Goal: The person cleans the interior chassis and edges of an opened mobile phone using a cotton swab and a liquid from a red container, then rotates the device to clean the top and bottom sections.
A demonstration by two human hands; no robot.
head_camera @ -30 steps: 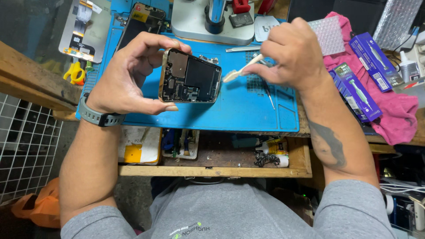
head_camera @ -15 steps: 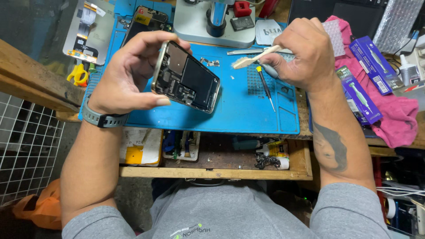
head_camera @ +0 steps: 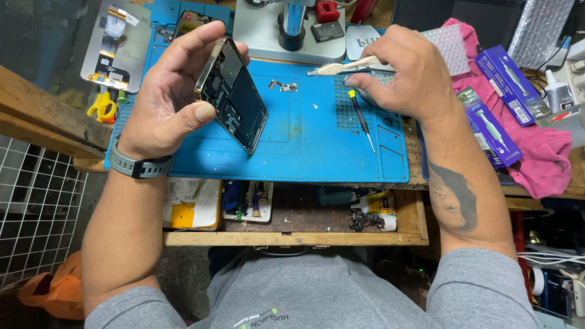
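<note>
L hand (head_camera: 167, 103) held an opened smartphone (head_camera: 233, 94) up off the counter, tilted on edge, thumb pressed to the near side of the gold metal frame, other fingers wrapped round the far side. Back cover was off: dark boards and shields showed inside, flat and matte, w/ a glossy black block lower down. So the phone stood part stripped; a few small silver bits (head_camera: 282, 86) lay loose on the blue mat (head_camera: 317, 152), prob. screws or brackets already out. Whether more had to come off, can't tell from here.

R hand (head_camera: 405, 76) was down at the mat's far edge, fingers curled and pinching around pale plastic tweezers (head_camera: 341, 66), tips pointing left. Just beside it lay a thin precision screwdriver (head_camera: 361, 119) w/ a yellow collar, on the mat's grid of little holes.

Mat looked rubbery, smooth, w/ moulded trays and ridges. Behind it: a grey microscope base (head_camera: 268, 30), hard and flat. Far left a grey tray w/ a flex-cable part (head_camera: 116, 42), yellow scissors (head_camera: 102, 105) near it. Right side: a pink cloth (head_camera: 542, 152), soft and rumpled, under purple tool boxes (head_camera: 490, 128). Below the counter edge an open wooden drawer (head_camera: 292, 234) held odds and ends.
</note>
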